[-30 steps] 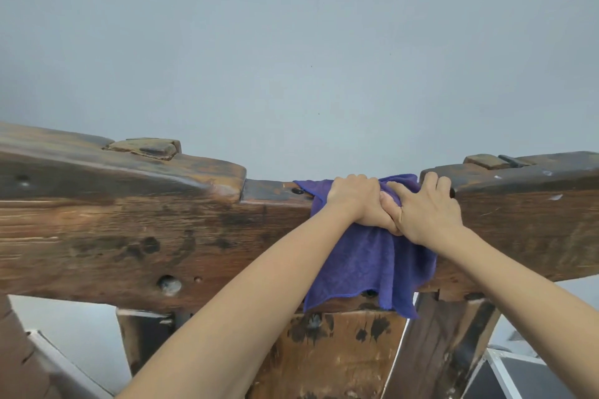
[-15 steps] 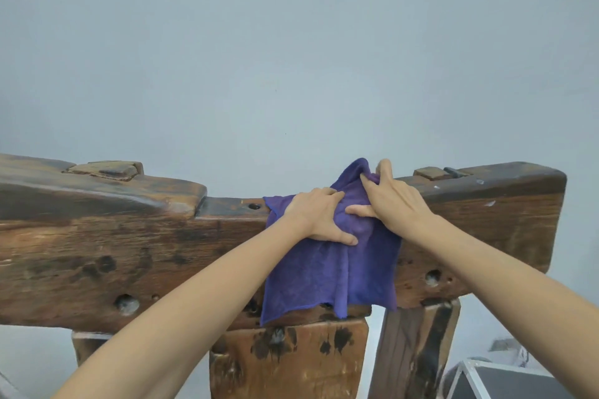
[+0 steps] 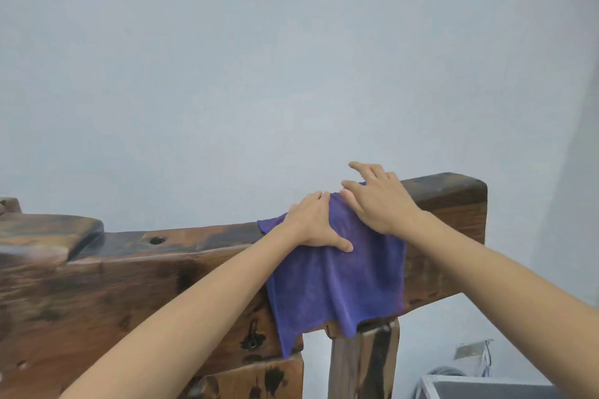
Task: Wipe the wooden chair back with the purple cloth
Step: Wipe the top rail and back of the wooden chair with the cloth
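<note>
Now we have both hands on the purple cloth (image 3: 340,282), which hangs draped over the top rail of the wooden chair back (image 3: 181,272), toward the rail's right end. Our left hand (image 3: 316,223) lies flat on the cloth's upper left part, fingers (image 3: 311,201) held together and reaching over the top edge of the rail, thumb (image 3: 340,244) spread out to the right and pressing down on the fabric; it is not clenched around anything. Our right hand (image 3: 377,202) sits just beside it, higher and to the right, palm down on the cloth's top edge with the fingers spread apart and lifted a little over the rail, likewise open rather than gripping. The two hands nearly touch at the cloth's crest. Below them the cloth falls down the front face of the rail, its lower corners hanging past the rail's bottom edge, in front of the top of a wooden post (image 3: 363,363). Left of the cloth the rail's top face shows a dark round hole (image 3: 157,240), and farther left a raised wooden block (image 3: 48,233). Behind everything stands a plain pale wall (image 3: 259,58). At the lower right corner we see part of a grey box with a white frame (image 3: 479,387).
</note>
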Available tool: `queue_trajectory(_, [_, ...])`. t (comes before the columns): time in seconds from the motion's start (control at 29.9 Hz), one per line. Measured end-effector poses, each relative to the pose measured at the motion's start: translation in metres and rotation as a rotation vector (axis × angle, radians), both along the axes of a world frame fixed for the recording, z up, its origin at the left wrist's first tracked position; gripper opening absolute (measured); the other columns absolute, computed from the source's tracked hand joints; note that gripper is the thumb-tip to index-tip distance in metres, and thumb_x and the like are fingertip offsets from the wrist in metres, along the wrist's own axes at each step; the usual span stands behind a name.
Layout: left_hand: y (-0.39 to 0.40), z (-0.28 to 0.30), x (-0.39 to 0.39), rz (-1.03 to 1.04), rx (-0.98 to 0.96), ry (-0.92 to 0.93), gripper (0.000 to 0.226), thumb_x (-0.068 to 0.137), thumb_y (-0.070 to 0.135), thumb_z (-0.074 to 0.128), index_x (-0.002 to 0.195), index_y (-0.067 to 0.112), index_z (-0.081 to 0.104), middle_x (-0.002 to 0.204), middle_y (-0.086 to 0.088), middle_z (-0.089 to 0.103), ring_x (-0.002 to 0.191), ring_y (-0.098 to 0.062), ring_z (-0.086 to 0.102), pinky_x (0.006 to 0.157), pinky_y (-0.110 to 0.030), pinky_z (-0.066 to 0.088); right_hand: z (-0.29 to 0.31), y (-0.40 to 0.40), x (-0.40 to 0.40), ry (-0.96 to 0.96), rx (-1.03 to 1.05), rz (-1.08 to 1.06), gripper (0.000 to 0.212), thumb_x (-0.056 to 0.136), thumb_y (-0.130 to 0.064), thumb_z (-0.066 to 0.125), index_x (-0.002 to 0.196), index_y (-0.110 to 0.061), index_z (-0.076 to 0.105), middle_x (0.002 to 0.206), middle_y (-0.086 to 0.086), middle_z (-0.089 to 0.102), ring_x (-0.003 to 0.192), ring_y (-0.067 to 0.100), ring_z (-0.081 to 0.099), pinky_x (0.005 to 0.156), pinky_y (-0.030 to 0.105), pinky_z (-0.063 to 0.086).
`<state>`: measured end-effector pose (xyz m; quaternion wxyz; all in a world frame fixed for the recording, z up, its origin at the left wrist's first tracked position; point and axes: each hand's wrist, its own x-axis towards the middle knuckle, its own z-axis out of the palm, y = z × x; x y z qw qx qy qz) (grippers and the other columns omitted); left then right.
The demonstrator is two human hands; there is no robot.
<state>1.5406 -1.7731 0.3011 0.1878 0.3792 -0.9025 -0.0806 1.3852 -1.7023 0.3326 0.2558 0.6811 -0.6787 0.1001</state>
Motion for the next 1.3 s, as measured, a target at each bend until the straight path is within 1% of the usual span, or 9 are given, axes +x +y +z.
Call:
queue_trajectory(0.13, [-0.003,0.002,-0.019,-0.06,-0.086,-0.042,0.077,0.062,0.067,0.071,0.133,0.041,0.057,0.13,0.014,0.062,0.125,-0.017,0.055,0.105,-0.049,0.047,-0.034,-0.011,0.018,-0.183,-0.068,0.192,0.053,0.108,-0.036,0.021,0.144,-0.021,0.057,0.145,-0.002,0.06,0.132,0.019,0.055,0.106,0.039,0.042])
queue_trajectory(0.47, [-0.002,0.02,-0.106,-0.003,-0.134,-0.162,0.124,0.049,0.081,0.075,0.151,0.02,0.039,0.14,0.004,0.047,0.138,-0.021,0.035,0.117,-0.043,0.033,-0.03,-0.012,-0.077,-0.127,-0.33,0.119,0.06,0.097,-0.043,0.019,0.125,-0.029,0.071,0.113,-0.011,0.077,0.103,0.014,0.072,0.073,0.034,0.053])
queue_trajectory(0.57, [0.001,0.032,-0.151,-0.044,-0.137,-0.22,0.107,0.053,0.079,0.074,0.143,0.027,0.05,0.137,0.006,0.053,0.135,-0.019,0.041,0.119,-0.048,0.027,-0.024,-0.009,-0.118,-0.121,-0.344,0.074,0.064,0.096,-0.046,0.015,0.118,-0.034,0.074,0.11,-0.014,0.077,0.102,0.012,0.07,0.072,0.036,0.052])
queue_trajectory(0.77, [0.003,0.055,-0.252,-0.278,0.097,-0.16,0.057,0.062,0.048,0.087,0.112,0.027,0.071,0.115,0.008,0.072,0.111,-0.018,0.066,0.1,-0.04,0.053,-0.016,-0.006,-0.214,-0.218,-0.396,-0.037,0.067,0.095,-0.05,0.013,0.103,-0.033,0.077,0.103,-0.013,0.077,0.103,0.015,0.067,0.076,0.037,0.049])
queue_trajectory(0.9, [0.008,0.067,-0.298,-0.293,0.121,-0.144,0.054,0.06,0.037,0.089,0.109,0.025,0.071,0.11,0.005,0.073,0.104,-0.019,0.069,0.094,-0.038,0.057,-0.026,-0.01,-0.258,-0.696,-0.479,-0.092,0.047,0.093,-0.046,0.033,0.08,-0.028,0.074,0.069,-0.007,0.069,0.074,0.024,0.061,0.063,0.038,0.049])
queue_trajectory(1.0, [0.013,0.071,-0.32,-0.286,0.043,-0.21,0.059,0.059,0.035,0.089,0.111,0.019,0.065,0.106,0.003,0.071,0.099,-0.021,0.069,0.086,-0.037,0.059,-0.051,-0.006,-0.261,-1.282,-0.564,-0.001,0.065,0.092,-0.066,0.034,0.053,-0.021,0.058,0.048,-0.009,0.055,0.057,0.02,0.052,0.059,0.037,0.044])
queue_trajectory(1.07, [0.018,0.071,-0.327,-0.296,-0.04,-0.26,0.074,0.059,0.037,0.089,0.125,0.02,0.06,0.118,0.004,0.068,0.108,-0.02,0.067,0.088,-0.037,0.058,-0.074,-0.001,-0.255,-1.454,-0.568,-0.022,0.079,0.088,-0.082,0.026,0.062,-0.019,0.066,0.054,-0.008,0.062,0.061,0.016,0.06,0.062,0.035,0.048])
queue_trajectory(1.17, [0.022,0.069,-0.326,-0.294,-0.098,-0.28,0.108,0.06,0.044,0.09,0.153,0.023,0.039,0.147,0.008,0.053,0.132,-0.017,0.054,0.099,-0.036,0.05,-0.102,0.004,-0.244,-1.484,-0.611,-0.044,0.069,0.091,-0.081,0.019,0.1,-0.039,0.073,0.094,-0.011,0.076,0.096,0.014,0.07,0.088,0.041,0.055])
queue_trajectory(1.3, [0.026,0.057,-0.31,-0.244,-0.197,-0.201,0.1,0.065,0.044,0.083,0.151,0.021,0.037,0.142,0.004,0.051,0.132,-0.019,0.051,0.095,-0.041,0.05,-0.113,0.006,-0.226,-1.362,-0.669,-0.083,0.06,0.099,-0.066,0.013,0.133,-0.038,0.052,0.13,-0.006,0.065,0.123,0.024,0.058,0.106,0.05,0.045])
